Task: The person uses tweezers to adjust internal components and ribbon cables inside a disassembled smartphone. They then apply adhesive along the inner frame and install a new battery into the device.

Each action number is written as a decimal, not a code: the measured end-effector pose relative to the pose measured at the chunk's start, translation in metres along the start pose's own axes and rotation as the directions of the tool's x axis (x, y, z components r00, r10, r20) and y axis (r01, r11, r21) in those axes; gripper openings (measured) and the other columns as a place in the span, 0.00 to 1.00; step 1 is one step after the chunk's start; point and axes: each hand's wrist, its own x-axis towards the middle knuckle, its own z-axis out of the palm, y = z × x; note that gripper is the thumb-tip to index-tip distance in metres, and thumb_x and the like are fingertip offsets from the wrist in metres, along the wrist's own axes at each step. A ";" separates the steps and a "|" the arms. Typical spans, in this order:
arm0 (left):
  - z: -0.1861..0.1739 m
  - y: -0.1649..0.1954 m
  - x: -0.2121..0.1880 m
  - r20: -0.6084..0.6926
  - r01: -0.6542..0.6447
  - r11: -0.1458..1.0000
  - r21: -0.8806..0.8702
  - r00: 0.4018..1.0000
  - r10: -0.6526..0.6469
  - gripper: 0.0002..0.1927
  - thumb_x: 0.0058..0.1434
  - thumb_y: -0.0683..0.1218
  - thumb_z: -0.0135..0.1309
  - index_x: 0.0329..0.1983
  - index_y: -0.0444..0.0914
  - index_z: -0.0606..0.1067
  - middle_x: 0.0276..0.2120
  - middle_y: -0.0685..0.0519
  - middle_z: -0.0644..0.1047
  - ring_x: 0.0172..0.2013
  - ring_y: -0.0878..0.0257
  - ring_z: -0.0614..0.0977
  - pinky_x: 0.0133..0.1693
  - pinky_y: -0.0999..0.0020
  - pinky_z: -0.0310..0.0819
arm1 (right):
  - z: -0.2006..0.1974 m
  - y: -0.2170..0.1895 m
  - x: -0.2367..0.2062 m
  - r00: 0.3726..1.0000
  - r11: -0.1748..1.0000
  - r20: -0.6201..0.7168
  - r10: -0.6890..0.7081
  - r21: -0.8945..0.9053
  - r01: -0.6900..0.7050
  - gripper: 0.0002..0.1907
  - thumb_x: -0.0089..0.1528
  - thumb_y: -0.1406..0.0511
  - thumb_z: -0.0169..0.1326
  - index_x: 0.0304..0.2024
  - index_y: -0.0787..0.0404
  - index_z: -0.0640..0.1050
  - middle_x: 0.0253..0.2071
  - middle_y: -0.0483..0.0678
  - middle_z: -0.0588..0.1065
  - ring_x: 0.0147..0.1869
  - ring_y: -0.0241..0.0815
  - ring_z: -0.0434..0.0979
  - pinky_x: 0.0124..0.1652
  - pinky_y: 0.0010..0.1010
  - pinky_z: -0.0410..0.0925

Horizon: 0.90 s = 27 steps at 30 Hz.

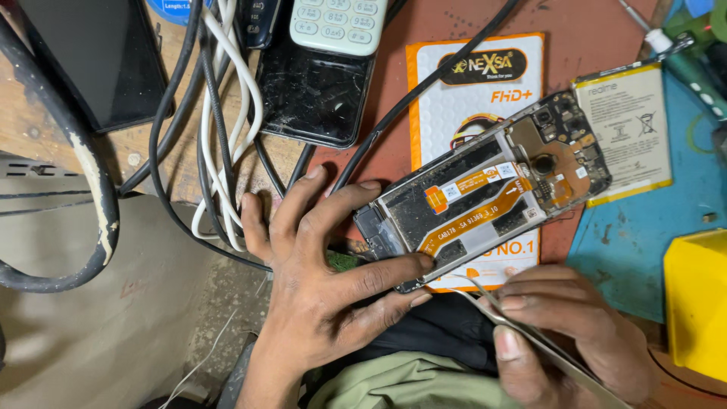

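Steel tweezers, thin and silver (530,333), sit nearest the camera in the right hand (564,333), whose grip is clenched around them with thumb and fingers pinching the two blades; their tips point up-left toward the lower edge of the opened phone. Beside it, the left hand (326,280) spreads over the tabletop edge, its grip grasping the opened black smartphone frame with its back cover off (485,193): the fingertips press on the lower end and the near edge of the frame. The phone lies tilted, its camera end up to the right. Its empty battery bay holds only orange flex ribbon cables (473,208) crossing the bay, and a circuit board fills the upper end. Under the phone lies a white and orange flat retail package (462,91) on the reddish-brown wooden tabletop (583,30). To the right, a white rectangular phone battery (625,129) rests partly on a blue work mat (644,227), just beside the phone's upper end. A yellow plastic box (697,303) stands at the right edge; what is in it cannot be seen. Farther off lie a cracked black phone screen (310,91), a white keypad handset (337,23), and tangled black and white cables (219,113).
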 end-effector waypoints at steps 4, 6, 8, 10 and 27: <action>-0.003 0.008 0.001 -0.026 -0.034 0.999 0.014 0.999 0.034 0.13 0.57 0.62 0.66 0.45 0.61 0.85 0.64 0.51 0.71 0.72 0.45 0.60 0.72 0.42 0.21 | -0.016 0.004 -0.025 0.983 0.996 -0.169 0.077 0.061 -0.068 0.12 0.65 0.71 0.59 0.50 0.68 0.74 0.43 0.55 0.79 0.43 0.40 0.82 0.49 0.27 0.76; -0.004 0.011 0.000 -0.017 -0.020 1.000 0.011 1.000 0.020 0.13 0.57 0.60 0.66 0.45 0.58 0.84 0.67 0.49 0.70 0.73 0.42 0.59 0.71 0.41 0.21 | -0.022 0.014 -0.033 0.971 0.999 -0.238 0.039 -0.009 -0.042 0.10 0.69 0.71 0.60 0.50 0.69 0.75 0.43 0.56 0.79 0.45 0.40 0.82 0.51 0.26 0.75; -0.004 0.012 -0.001 -0.032 -0.013 1.000 0.015 0.999 0.014 0.15 0.56 0.58 0.64 0.47 0.57 0.83 0.68 0.45 0.67 0.73 0.40 0.57 0.70 0.40 0.22 | -0.026 0.024 -0.039 0.947 0.998 -0.319 0.033 -0.038 -0.047 0.10 0.69 0.71 0.62 0.49 0.70 0.76 0.44 0.57 0.79 0.43 0.40 0.80 0.48 0.24 0.72; -0.004 0.017 -0.003 -0.057 -0.021 0.999 0.042 0.998 0.023 0.18 0.55 0.57 0.64 0.50 0.54 0.81 0.68 0.43 0.67 0.72 0.39 0.57 0.69 0.39 0.23 | -0.030 0.029 -0.046 0.943 0.998 -0.332 0.028 -0.041 -0.044 0.11 0.68 0.71 0.63 0.49 0.71 0.76 0.45 0.57 0.79 0.43 0.39 0.79 0.48 0.23 0.71; 0.029 0.080 0.018 -0.121 -0.069 0.978 0.196 0.988 0.094 0.14 0.60 0.45 0.64 0.50 0.50 0.82 0.49 0.60 0.77 0.54 0.58 0.75 0.57 0.55 0.57 | -0.031 0.029 -0.047 0.930 0.998 -0.368 0.024 0.057 -0.003 0.13 0.66 0.70 0.65 0.50 0.69 0.76 0.45 0.54 0.80 0.44 0.35 0.81 0.49 0.21 0.75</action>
